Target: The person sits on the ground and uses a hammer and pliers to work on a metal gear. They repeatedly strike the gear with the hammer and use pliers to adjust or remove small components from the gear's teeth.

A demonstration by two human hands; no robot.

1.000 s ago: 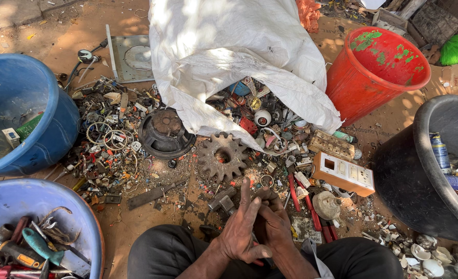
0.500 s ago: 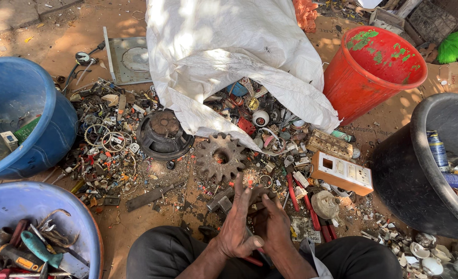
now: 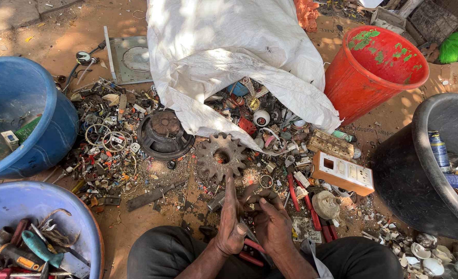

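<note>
the person sits on bare earth with knees spread, both hands brought together low in the middle of the view, over a litter of small scrap. the left hand (image 3: pixel 232 219) stands edge-on with its fingers stretched straight forward, fingertips pointing at the rusty toothed metal gear wheel (image 3: pixel 221 155) that lies flat on the ground just ahead of it. the right hand (image 3: pixel 270 219) is curled, fingers bent inward and touching the left hand's palm side; whether they pinch some small piece between them cannot be told, since nothing shows clearly in the gap. below the wrists a pair of red-handled pliers (image 3: pixel 249 251) lies across the lap area.

left of the gear sits a round black dished metal part (image 3: pixel 164 133), and beyond it a heap of wire rings, screws and bits (image 3: pixel 105 144). a large white woven plastic sack (image 3: pixel 229 51) lies open toward the person, spilling mixed scrap (a white ball-like cap among it). right of the hands lies an orange and white switch plate (image 3: pixel 342 173), and a flat dark metal bar (image 3: pixel 151 195) lies to the left.

around the edge stand a blue plastic tub (image 3: pixel 58 124) at far left, a second blue plastic basin with tools in it (image 3: pixel 87 222) at lower left, a red plastic bucket (image 3: pixel 353 82) at upper right, and a black plastic tub (image 3: pixel 399 165) at right holding cans.
</note>
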